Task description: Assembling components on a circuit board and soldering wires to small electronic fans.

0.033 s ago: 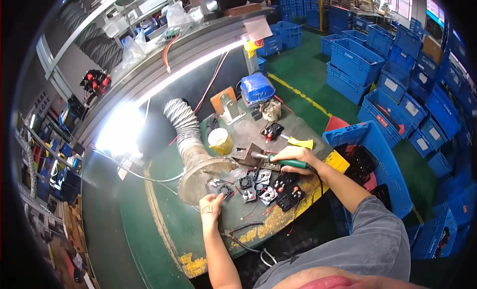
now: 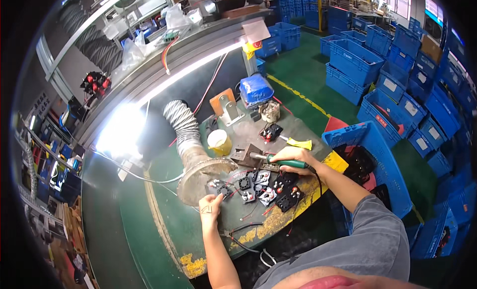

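My right hand (image 2: 296, 157) is wrapped round the green handle of a soldering iron (image 2: 292, 164). Its metal front end points left into a rusty brown metal stand (image 2: 244, 157); the tip itself is hard to make out. Further left, my left hand (image 2: 210, 204) pinches the edge of a small black cooling fan (image 2: 225, 191) with red and white parts, beside the round hood (image 2: 191, 182) of an extraction duct. Between the hands lie several similar fan pieces (image 2: 248, 195) with thin wires. Nearer to me are more black fan units (image 2: 287, 201).
Pliers with dark handles (image 2: 243, 243) lie by the worn yellow front edge (image 2: 278, 220). Behind are a yellow cup (image 2: 219, 142), a yellow-handled tool (image 2: 299, 143) and a blue-wrapped bundle (image 2: 256, 89). A blue crate (image 2: 392, 174) with black parts stands right of the table.
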Action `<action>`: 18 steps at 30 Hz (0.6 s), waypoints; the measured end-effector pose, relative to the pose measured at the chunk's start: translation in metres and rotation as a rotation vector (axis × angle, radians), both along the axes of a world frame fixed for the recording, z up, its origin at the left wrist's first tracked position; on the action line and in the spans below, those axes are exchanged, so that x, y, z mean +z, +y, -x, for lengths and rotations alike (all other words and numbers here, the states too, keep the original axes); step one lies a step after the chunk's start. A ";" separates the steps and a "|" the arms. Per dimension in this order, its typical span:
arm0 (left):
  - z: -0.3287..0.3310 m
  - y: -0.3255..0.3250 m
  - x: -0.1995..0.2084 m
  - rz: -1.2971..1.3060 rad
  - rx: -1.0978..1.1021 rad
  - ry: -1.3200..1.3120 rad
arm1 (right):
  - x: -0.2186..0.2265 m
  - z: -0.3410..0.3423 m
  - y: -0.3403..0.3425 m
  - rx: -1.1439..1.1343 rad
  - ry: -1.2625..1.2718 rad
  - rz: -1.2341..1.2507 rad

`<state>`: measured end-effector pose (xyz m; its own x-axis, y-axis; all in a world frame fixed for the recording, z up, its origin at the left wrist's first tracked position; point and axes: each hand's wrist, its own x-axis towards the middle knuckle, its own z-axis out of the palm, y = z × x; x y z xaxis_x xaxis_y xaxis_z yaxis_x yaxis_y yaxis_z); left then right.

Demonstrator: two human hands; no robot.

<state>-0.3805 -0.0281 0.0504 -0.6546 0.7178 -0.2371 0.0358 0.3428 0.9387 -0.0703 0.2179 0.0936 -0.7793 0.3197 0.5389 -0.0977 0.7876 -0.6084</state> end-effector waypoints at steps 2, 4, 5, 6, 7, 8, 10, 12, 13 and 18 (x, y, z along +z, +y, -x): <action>-0.004 0.006 0.001 0.002 0.009 0.000 | -0.005 -0.001 0.005 0.004 0.039 -0.048; -0.006 0.016 0.003 0.013 0.018 -0.013 | -0.012 0.000 0.017 0.008 0.045 -0.094; -0.006 0.017 0.004 0.009 0.003 -0.003 | -0.011 0.002 0.017 0.000 0.032 -0.160; -0.006 0.013 0.001 -0.043 0.064 -0.025 | -0.006 0.006 0.014 0.009 0.014 -0.175; -0.004 0.009 -0.004 -0.094 0.124 -0.048 | -0.003 0.008 0.011 0.018 -0.004 -0.188; -0.003 0.007 -0.005 -0.052 0.146 0.003 | 0.003 0.008 0.008 0.028 -0.018 -0.171; -0.002 -0.004 -0.007 -0.062 0.156 -0.070 | 0.004 0.009 0.006 0.043 -0.037 -0.212; -0.017 -0.009 0.005 -0.072 0.212 -0.152 | 0.005 0.005 0.008 0.043 -0.042 -0.209; -0.019 -0.014 0.006 -0.060 0.209 -0.150 | 0.004 0.003 0.008 0.051 -0.070 -0.201; -0.025 -0.052 -0.003 -0.221 0.359 0.091 | 0.008 -0.004 0.013 0.103 -0.162 -0.287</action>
